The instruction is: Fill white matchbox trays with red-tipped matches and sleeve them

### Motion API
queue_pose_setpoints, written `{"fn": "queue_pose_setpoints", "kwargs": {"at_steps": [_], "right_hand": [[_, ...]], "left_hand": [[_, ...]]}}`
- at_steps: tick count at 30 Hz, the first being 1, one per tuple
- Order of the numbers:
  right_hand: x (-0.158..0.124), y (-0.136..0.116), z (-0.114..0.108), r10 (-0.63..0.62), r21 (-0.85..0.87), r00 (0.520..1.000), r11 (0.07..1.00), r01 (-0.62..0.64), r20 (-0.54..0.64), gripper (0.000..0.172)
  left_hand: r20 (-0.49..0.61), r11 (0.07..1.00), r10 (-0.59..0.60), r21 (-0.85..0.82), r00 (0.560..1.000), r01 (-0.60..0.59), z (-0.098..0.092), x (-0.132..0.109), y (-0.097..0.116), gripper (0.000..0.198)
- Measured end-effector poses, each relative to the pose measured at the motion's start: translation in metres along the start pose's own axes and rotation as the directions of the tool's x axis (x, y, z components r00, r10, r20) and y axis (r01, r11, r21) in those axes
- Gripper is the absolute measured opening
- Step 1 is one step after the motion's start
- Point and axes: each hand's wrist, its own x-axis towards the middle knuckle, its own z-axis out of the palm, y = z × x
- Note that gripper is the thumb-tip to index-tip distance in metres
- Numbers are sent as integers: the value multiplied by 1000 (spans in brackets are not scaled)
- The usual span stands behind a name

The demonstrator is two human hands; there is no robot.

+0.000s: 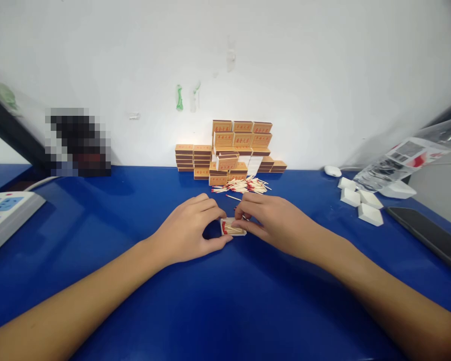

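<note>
A small white matchbox tray (233,233) lies on the blue table, with red-tipped matches (231,228) side by side in it. Thumb and fingers of my left hand (191,228) grip the tray at its left end. Over its right end, my right hand (270,215) is closed in a pinch, its thumb reaching down onto the matches; pale slivers of match show between the fingers, mostly hidden. Just beyond the hands is a loose pile of matches (250,185), and a single match (233,197) lies in front of it.
Yellow-brown matchboxes (242,140) are stacked against the white wall. On the right are white blocks (370,214), a tilted clear plastic bottle (394,160), a white earbud case (332,171) and a dark phone (424,233). A white power strip (18,215) sits at the left edge.
</note>
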Motion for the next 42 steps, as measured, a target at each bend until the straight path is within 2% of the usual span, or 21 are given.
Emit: {"fn": "queue_pose_setpoints", "kwargs": {"at_steps": [8, 18, 23, 28, 32, 35, 37, 40, 42], "right_hand": [[-2, -5, -4, 56, 71, 998, 996, -59, 39, 18], [-1, -1, -2, 16, -9, 1000, 1000, -17, -20, 13], [-2, -2, -1, 16, -7, 1000, 1000, -16, -8, 17], [-2, -3, -2, 3, -75, 1000, 997, -4, -17, 12], [-1, -5, -5, 46, -89, 996, 995, -52, -72, 13], [2, -3, -5, 135, -78, 980, 986, -148, -145, 13], [3, 1, -3, 187, -56, 966, 978, -199, -177, 12], [5, 7, 1, 195, 11, 972, 981, -196, -131, 8], [6, 8, 5, 178, 59, 981, 983, -174, -73, 4]], "left_hand": [[-10, 1000, 4, -14, 1000, -4, 0, 1, 0, 19], [20, 999, -4, -33, 1000, 5, -1, 0, 2, 20], [22, 999, -2, -38, 1000, 3, 0, 1, 2, 20], [56, 998, -3, -59, 998, 7, -1, 1, 3, 20], [22, 995, -23, -97, 999, 25, -3, 0, 4, 19], [-66, 991, -40, -133, 997, 31, -4, 0, 4, 17], [-69, 990, -50, -132, 996, 41, -4, 1, 4, 17], [-1, 991, -43, -125, 999, 43, -5, 2, 3, 15], [-45, 993, -26, -118, 999, 20, -7, 2, 3, 16]]}}
